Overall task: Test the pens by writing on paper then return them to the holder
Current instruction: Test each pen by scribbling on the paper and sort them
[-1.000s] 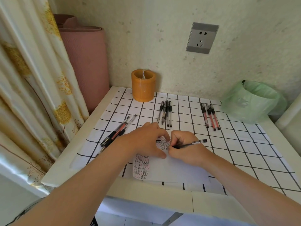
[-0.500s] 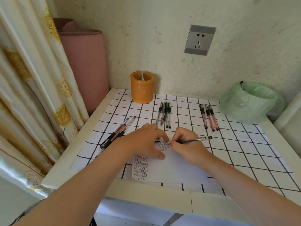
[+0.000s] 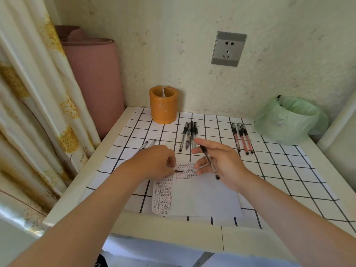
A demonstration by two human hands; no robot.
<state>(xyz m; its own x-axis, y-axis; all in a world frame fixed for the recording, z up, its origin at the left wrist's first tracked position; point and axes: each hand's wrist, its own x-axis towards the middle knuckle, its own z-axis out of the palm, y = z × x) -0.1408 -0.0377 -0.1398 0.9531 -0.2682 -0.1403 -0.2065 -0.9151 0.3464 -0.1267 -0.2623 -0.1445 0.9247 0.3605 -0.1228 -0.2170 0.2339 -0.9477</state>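
Note:
A white paper (image 3: pixel 202 195) with rows of small written marks lies on the checked tablecloth (image 3: pixel 279 170). My right hand (image 3: pixel 221 164) hovers above the paper's top edge and holds a black pen (image 3: pixel 209 161) slanted across its fingers, tip off the sheet. At the paper's upper left corner my left hand (image 3: pixel 154 162) has its fingers curled, pinching a small black piece (image 3: pixel 178 171) that looks like a pen cap. The orange holder (image 3: pixel 163 106) stands at the back by the wall. Black pens (image 3: pixel 189 135) lie in front of it, three red pens (image 3: pixel 241 138) further right.
Two more pens (image 3: pixel 147 145) peek out behind my left hand. A green plastic bag (image 3: pixel 289 120) sits at the back right corner. A pink rolled mat (image 3: pixel 92 78) and a curtain (image 3: pixel 28 112) stand left of the table. A wall socket (image 3: pixel 228 48) is above.
My right hand lifted the pen off the paper and turned it, so it now slants across the fingers. The left hand drew back a little to the left, still at the paper's corner.

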